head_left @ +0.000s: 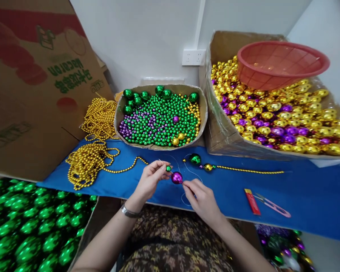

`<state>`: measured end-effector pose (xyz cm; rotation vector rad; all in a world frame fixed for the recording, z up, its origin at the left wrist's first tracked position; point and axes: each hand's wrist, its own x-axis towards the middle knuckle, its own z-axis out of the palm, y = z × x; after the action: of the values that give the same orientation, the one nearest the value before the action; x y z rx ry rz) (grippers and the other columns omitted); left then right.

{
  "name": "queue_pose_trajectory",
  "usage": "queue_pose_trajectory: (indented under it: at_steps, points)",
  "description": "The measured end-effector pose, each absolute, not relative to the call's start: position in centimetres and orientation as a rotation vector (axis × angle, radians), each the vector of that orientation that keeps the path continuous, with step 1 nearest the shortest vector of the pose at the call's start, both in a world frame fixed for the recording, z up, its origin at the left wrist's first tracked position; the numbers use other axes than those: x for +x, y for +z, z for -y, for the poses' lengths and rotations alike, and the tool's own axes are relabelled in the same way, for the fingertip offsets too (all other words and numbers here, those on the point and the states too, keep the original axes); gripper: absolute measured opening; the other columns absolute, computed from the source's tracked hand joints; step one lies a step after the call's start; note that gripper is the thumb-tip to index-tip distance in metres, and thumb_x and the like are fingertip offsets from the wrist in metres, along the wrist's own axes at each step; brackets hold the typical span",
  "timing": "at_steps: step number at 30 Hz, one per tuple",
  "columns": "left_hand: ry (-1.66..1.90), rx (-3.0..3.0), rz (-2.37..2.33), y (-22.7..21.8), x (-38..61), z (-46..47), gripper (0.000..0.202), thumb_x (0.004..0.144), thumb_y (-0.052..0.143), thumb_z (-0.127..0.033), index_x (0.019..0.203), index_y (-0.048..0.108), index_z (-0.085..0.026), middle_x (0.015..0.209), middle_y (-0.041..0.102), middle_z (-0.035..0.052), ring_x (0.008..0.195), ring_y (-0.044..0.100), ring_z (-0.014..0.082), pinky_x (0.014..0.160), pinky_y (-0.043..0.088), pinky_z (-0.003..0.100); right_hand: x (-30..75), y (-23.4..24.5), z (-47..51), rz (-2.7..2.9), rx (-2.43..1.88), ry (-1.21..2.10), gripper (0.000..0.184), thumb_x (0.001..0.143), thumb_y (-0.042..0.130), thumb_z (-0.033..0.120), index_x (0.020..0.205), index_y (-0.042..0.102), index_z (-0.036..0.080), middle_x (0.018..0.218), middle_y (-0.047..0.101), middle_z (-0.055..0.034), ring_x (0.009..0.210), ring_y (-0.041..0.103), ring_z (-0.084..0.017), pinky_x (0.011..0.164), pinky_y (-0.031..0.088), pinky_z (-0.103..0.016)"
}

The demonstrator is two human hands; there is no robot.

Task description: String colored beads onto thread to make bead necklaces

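My left hand (150,176) is closed in a pinch beside a small green bead (168,168), and a thin needle-like line sticks up by its fingertips. Just right of that bead hangs a large shiny purple bead (176,177). My right hand (200,198) pinches the right end of this purple bead, where a tiny purple bead partly shows. Thin clear thread (197,174) loops over the blue cloth behind and below the hands. Beyond them lies a strung piece with a large green bead (195,159), a gold bead (208,167) and a thin gold strand (249,169).
Gold bead chains (86,164) are heaped at left. A cardboard tray (161,147) of small green, purple and gold beads stands behind. At right are a big box (215,132) of beads, a red basket (283,66), a red lighter (252,202) and pink thread snips (274,206).
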<state>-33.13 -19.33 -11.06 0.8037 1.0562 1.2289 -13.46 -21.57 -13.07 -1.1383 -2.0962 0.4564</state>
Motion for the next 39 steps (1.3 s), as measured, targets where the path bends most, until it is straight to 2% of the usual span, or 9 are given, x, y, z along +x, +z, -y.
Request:
queue_pose_trajectory:
  at_steps: [12,21,39]
  points:
    - [1.223,0.882,-1.095,-12.0,-32.9,19.6,0.023,0.077,0.071,-0.037,0.087,0.069,-0.016,0.085,0.067,0.005,0.07,0.06,0.0122,0.064,0.052,0.022,-13.4,-13.2,21.7,2.11,-1.148,0.483,0.024,0.097,0.042,0.027,0.098,0.065,0.019,0.082,0.064,-0.0058,0.071,0.062,-0.015,0.065,0.048,-0.025]
    - [1.209,0.902,-1.105,-12.0,-32.6,19.9,0.026,0.075,0.073,-0.035,0.092,0.069,-0.016,0.082,0.066,0.0032,0.069,0.059,0.0114,0.063,0.051,0.021,-13.3,-13.6,21.7,2.104,-1.145,0.49,0.023,0.097,0.043,0.025,0.099,0.065,0.018,0.081,0.063,-0.0053,0.07,0.061,-0.015,0.066,0.048,-0.024]
    - [1.182,0.897,-1.112,-12.5,-32.5,19.7,0.028,0.078,0.07,-0.039,0.092,0.069,-0.015,0.087,0.067,0.0051,0.073,0.059,0.012,0.064,0.051,0.021,-13.1,-14.0,21.8,2.158,-1.155,0.473,0.026,0.098,0.039,0.025,0.101,0.064,0.018,0.083,0.064,-0.0062,0.073,0.063,-0.015,0.068,0.05,-0.025]
